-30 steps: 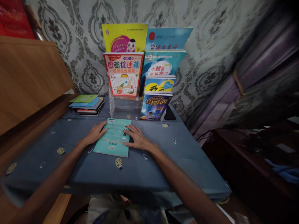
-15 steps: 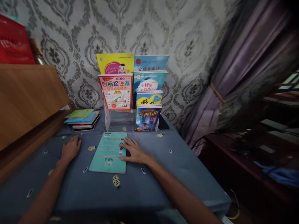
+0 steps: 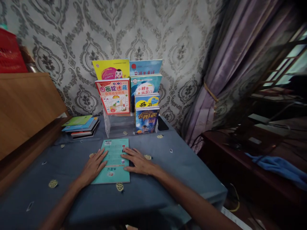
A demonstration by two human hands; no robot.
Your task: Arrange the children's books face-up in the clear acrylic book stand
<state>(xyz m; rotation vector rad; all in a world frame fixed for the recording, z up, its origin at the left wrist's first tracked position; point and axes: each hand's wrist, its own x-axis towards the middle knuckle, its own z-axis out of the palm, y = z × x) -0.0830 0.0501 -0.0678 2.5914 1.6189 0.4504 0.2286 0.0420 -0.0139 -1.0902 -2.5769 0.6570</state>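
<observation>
Book flat, long axis pointing away, barcode farthest; left hand, right hand splayed wide atop.

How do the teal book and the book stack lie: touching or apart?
Apart. The head view shows blue cloth between the teal book and the book stack.
</observation>
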